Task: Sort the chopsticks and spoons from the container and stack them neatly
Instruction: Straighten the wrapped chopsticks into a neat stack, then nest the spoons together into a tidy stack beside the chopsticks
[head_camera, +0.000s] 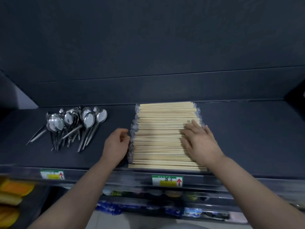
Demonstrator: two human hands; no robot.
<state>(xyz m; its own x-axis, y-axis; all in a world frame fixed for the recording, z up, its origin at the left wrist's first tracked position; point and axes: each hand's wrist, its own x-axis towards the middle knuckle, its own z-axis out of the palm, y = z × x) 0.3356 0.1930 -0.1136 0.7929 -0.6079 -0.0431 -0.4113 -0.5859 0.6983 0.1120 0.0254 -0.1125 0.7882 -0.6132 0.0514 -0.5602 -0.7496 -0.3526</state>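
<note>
A wide stack of pale wooden chopsticks (158, 129) in clear plastic sleeves lies crosswise on the dark shelf (247, 138). My right hand (200, 142) rests flat on the stack's right part, fingers straight and spread. At the stack's left ends my left hand (116, 144) has loosely curled fingers against the sleeve tips; whether it pinches any is unclear. A pile of several steel spoons (72, 124) lies on the shelf to the left, bowls toward the back, handles fanned toward me.
The shelf's front rail carries a green and white label (167, 180) with a red arrow below the chopsticks, and another label (52, 174) at left. Lower shelves hold packaged goods (109, 208) and orange packs (14, 187). A dark back wall rises behind the shelf.
</note>
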